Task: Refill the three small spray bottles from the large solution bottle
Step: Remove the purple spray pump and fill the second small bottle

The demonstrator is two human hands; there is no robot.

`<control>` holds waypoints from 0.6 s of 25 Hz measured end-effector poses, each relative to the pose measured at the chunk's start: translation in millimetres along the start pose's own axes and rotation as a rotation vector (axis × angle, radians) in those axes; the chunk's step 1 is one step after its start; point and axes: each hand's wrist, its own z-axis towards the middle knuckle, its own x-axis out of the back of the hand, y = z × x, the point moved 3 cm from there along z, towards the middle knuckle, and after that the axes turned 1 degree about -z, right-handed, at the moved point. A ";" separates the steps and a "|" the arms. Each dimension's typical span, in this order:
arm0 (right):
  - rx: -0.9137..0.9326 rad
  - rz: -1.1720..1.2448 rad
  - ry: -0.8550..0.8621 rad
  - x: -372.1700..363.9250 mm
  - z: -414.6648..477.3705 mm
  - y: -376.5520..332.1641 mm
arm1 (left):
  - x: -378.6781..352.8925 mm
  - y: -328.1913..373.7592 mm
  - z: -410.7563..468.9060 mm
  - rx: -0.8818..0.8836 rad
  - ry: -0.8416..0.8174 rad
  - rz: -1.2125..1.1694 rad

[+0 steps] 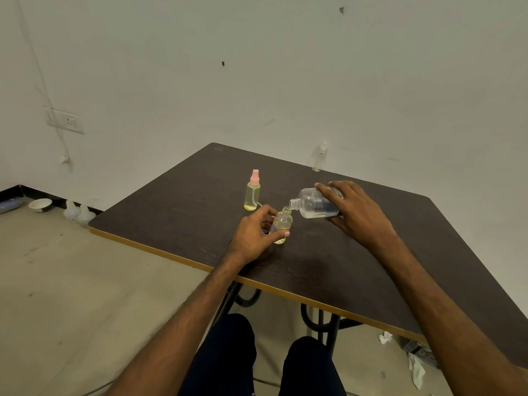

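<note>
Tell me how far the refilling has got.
Looks done: the pink-capped spray bottle stands closed, full of yellow liquid. In hand: the left hand holds an uncapped small bottle while the right hand tips the large bottle over its neck. Left: the clear spray bottle at the far edge of the table, seemingly empty.

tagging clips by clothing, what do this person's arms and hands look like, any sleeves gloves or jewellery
The left arm and right arm are bare as far as the frame shows, with no sleeves in view. The left hand and right hand wear no gloves. No watch, bracelet or ring shows on the sides facing the camera.
</note>
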 end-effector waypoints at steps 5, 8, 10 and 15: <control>0.006 0.004 0.007 0.6 0.3 0.0 | -0.4 -2.3 1.1 -0.004 -0.005 0.006; 0.001 0.002 0.004 0.6 0.4 0.0 | -1.1 -3.4 1.7 -0.003 -0.006 0.011; -0.003 0.005 0.002 0.4 -0.1 -0.5 | -1.5 -3.7 2.0 -0.005 -0.005 0.013; -0.003 0.011 -0.003 0.0 -0.2 -0.5 | -1.4 -5.0 3.0 0.002 -0.010 0.021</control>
